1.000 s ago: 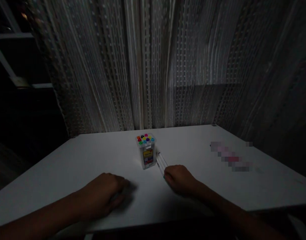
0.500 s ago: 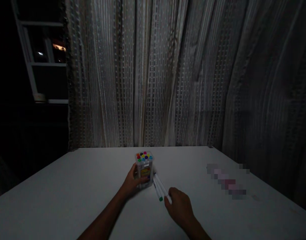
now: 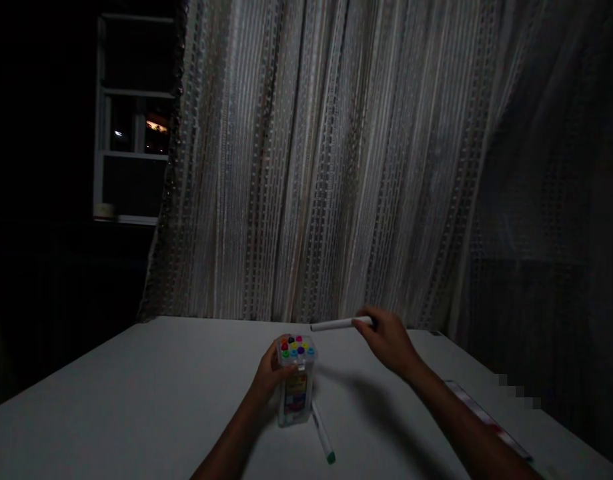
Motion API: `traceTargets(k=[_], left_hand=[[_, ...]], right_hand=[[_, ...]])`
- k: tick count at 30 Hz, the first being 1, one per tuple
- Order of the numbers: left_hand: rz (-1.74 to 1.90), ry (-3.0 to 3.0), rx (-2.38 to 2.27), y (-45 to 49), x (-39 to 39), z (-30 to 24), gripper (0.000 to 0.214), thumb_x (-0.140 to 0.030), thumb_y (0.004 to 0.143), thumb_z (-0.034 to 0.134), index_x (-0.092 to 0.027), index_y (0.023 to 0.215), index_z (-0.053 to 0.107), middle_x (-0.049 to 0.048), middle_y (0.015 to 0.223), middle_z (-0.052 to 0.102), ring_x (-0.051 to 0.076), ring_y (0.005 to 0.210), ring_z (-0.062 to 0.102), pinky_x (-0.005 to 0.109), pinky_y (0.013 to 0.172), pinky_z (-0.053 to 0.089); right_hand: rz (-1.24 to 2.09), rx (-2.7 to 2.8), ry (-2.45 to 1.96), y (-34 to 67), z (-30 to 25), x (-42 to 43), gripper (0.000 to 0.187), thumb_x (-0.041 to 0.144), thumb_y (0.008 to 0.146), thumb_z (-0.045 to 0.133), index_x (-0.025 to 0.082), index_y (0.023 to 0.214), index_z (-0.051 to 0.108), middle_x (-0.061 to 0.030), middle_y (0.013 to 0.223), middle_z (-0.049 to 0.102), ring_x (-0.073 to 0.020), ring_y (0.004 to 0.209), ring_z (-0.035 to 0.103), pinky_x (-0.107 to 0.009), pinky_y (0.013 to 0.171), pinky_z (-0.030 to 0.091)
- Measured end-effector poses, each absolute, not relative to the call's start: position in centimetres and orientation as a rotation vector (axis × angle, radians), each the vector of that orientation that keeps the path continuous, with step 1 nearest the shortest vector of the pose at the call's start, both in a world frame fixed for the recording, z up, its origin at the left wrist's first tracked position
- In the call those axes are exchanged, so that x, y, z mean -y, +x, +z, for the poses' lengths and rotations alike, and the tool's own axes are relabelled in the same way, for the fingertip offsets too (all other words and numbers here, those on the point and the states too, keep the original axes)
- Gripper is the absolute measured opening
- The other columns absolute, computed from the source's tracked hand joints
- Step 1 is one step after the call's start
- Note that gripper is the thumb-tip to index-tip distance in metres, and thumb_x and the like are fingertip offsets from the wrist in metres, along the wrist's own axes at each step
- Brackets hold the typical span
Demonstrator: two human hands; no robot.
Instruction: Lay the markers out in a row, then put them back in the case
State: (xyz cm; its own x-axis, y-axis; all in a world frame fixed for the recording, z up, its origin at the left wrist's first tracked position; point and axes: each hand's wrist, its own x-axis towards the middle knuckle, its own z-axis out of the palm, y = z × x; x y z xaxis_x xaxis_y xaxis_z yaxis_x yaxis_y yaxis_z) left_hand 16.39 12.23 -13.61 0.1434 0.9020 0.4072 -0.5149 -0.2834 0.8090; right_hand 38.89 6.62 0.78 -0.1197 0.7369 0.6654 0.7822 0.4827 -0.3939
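Note:
My left hand [image 3: 272,375] is wrapped round a clear plastic marker case [image 3: 297,393], which stands upright on the table. Several coloured marker ends show at its top, in orange, pink, yellow, green, blue and purple. Above the table, to the right of the case, my right hand [image 3: 386,339] grips a white marker [image 3: 339,324] near one end. That marker lies almost level, its dark tip pointing left past the top of the case. A second white marker with a green end [image 3: 323,433] rests on the table beside the foot of the case.
The white table [image 3: 186,387] reaches back to a long patterned curtain [image 3: 311,167]. On the right, partly behind my right forearm, lies a flat pale and reddish object [image 3: 486,417]. A dark window [image 3: 136,127] is at the back left.
My right hand has lifted one white marker off the table, up and to the right. The green-ended marker stays by the case. My left hand keeps hold of the case; the view has shifted.

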Motion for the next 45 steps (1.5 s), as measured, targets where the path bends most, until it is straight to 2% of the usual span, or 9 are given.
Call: traceTargets(k=[6,10,16,20,22,30,39,42,45], left_hand=[[1.371,1.238,-0.431,15.6,-12.7,-13.0,0.077,-0.028,0.052,0.081,-0.020,0.121,0.047,0.0099,0.104,0.066,0.027,0.092,0.064,0.036,0.080,0.050],[1.368,1.228,-0.431,15.7,-13.1,-13.3,0.091,-0.031,0.050,0.082,-0.022,0.130,0.040,0.0111,0.109,0.064,0.028,0.095,0.063,0.037,0.082,0.049],[1.465,1.133,-0.426,16.8,-11.7,-13.8,0.075,-0.033,0.056,0.080,-0.019,0.122,0.047,0.0124,0.108,0.065,0.029,0.096,0.063,0.037,0.082,0.050],[1.491,1.189,-0.460,17.0,-11.0,-13.6,0.064,-0.032,0.054,0.081,-0.017,0.111,0.055,0.0104,0.102,0.067,0.028,0.095,0.063,0.035,0.082,0.050],[1.510,1.229,-0.461,16.9,-11.0,-13.5,0.059,-0.032,0.054,0.081,-0.016,0.106,0.058,0.0091,0.099,0.068,0.027,0.094,0.063,0.034,0.082,0.050],[1.527,1.262,-0.428,16.6,-11.1,-13.5,0.053,-0.031,0.058,0.079,-0.017,0.105,0.059,0.0078,0.097,0.068,0.025,0.092,0.063,0.032,0.080,0.050],[1.518,1.261,-0.464,16.6,-11.1,-13.6,0.056,-0.033,0.057,0.080,-0.016,0.106,0.059,0.0088,0.100,0.067,0.025,0.094,0.062,0.032,0.082,0.049],[1.514,1.255,-0.478,16.5,-11.2,-13.7,0.056,-0.031,0.057,0.080,-0.016,0.107,0.059,0.0092,0.103,0.067,0.026,0.096,0.062,0.032,0.083,0.049],[1.494,1.251,-0.478,16.6,-11.1,-13.8,0.056,-0.030,0.058,0.080,-0.016,0.107,0.058,0.0094,0.103,0.067,0.025,0.096,0.063,0.032,0.083,0.050]], right_hand=[[-0.012,2.232,-1.324,34.6,5.9,-9.1,0.010,0.016,0.071,0.057,0.013,0.070,0.067,-0.0003,0.060,0.057,-0.0127,0.059,0.052,-0.021,0.054,0.032],[-0.118,2.394,-1.385,32.5,6.9,-11.1,0.013,0.009,0.069,0.058,0.013,0.073,0.070,-0.0006,0.062,0.059,-0.0134,0.062,0.053,-0.022,0.056,0.032],[0.095,2.475,-1.395,31.2,3.9,-13.8,0.017,0.009,0.059,0.071,0.011,0.076,0.068,0.0025,0.063,0.056,-0.0119,0.062,0.051,-0.019,0.052,0.031],[0.291,2.417,-1.363,31.1,0.0,-14.0,0.007,0.009,0.069,0.061,0.010,0.073,0.068,0.0017,0.061,0.058,-0.0114,0.060,0.052,-0.020,0.054,0.033],[0.335,2.405,-1.317,31.0,-1.4,-13.8,0.013,0.008,0.073,0.055,0.010,0.070,0.068,0.0006,0.060,0.058,-0.0116,0.061,0.053,-0.021,0.056,0.034],[0.210,2.161,-1.309,30.1,-3.3,-12.7,0.013,0.017,0.075,0.060,0.012,0.082,0.070,-0.0035,0.075,0.067,-0.0139,0.068,0.056,-0.022,0.061,0.037],[0.048,2.274,-1.371,29.9,-3.5,-11.2,0.032,0.021,0.085,0.043,0.014,0.066,0.068,-0.0051,0.066,0.065,-0.0147,0.063,0.056,-0.024,0.058,0.035],[0.211,2.129,-1.182,30.6,-4.0,-11.2,0.026,0.022,0.082,0.044,0.015,0.081,0.070,-0.0060,0.081,0.068,-0.0158,0.070,0.058,-0.024,0.064,0.041],[0.295,1.782,-1.106,32.1,-5.6,-11.2,0.032,0.028,0.083,0.042,0.014,0.097,0.067,-0.0092,0.093,0.067,-0.0176,0.075,0.059,-0.026,0.068,0.045]])
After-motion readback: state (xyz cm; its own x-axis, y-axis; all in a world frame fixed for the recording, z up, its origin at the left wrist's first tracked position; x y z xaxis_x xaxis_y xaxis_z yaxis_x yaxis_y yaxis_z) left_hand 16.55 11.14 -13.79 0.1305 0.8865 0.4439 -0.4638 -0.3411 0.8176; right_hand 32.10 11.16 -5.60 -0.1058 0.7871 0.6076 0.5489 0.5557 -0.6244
